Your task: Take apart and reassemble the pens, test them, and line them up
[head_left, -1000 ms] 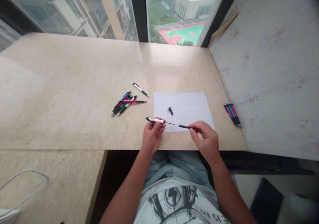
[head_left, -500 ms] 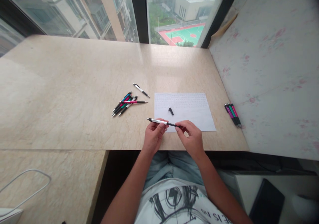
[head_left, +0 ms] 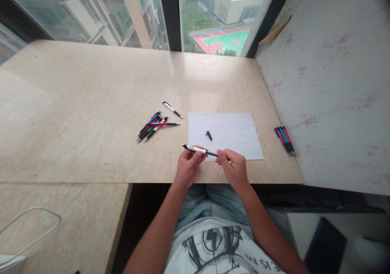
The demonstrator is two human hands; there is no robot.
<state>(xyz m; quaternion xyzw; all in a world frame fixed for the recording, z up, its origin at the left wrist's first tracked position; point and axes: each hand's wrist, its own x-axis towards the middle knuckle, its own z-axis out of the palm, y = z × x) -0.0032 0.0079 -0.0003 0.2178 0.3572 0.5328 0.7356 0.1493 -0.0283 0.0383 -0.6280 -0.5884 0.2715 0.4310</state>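
My left hand (head_left: pixel 188 166) pinches the white barrel of a white-and-black pen (head_left: pixel 195 148) held level over the table's near edge. My right hand (head_left: pixel 233 168) is closed round the pen's black front end, so both hands grip the same pen. Just beyond them lies a sheet of written paper (head_left: pixel 234 133) with a small black pen part (head_left: pixel 209 135) on it.
A heap of several coloured pens (head_left: pixel 152 127) lies left of the paper, with a single white-and-black pen (head_left: pixel 172 109) behind it. Three pens (head_left: pixel 284 139) lie by the right wall. The marble table (head_left: pixel 91 103) reaches to a window; a white cable (head_left: pixel 30 229) lies lower left.
My right hand has slid left along the pen towards my left hand, closing the gap between the white barrel and the black front piece.
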